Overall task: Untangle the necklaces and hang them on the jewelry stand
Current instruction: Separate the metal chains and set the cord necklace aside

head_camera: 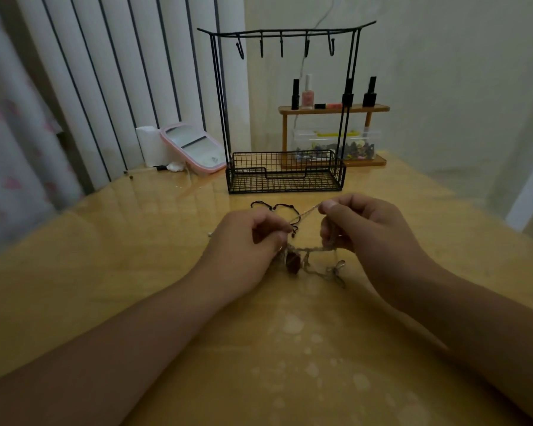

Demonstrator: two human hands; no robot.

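A tangle of necklaces (308, 262) lies on the yellow table between my hands: pale chains, a dark brown pendant (292, 263) and a small silvery charm (337, 267). A black cord necklace (274, 207) loops on the table just beyond. My left hand (246, 244) pinches the tangle at its left. My right hand (360, 222) pinches a pale chain strand (306, 212) and holds it taut, up and to the right. The black wire jewelry stand (285, 103) stands behind, its hooks bare and its basket base nearest me.
A pink-rimmed mirror (194, 146) and a white roll (148, 146) sit at back left. A wooden shelf (333, 109) with nail polish bottles and a clear box of small items stands behind the stand. Vertical blinds hang at left, a wall at right.
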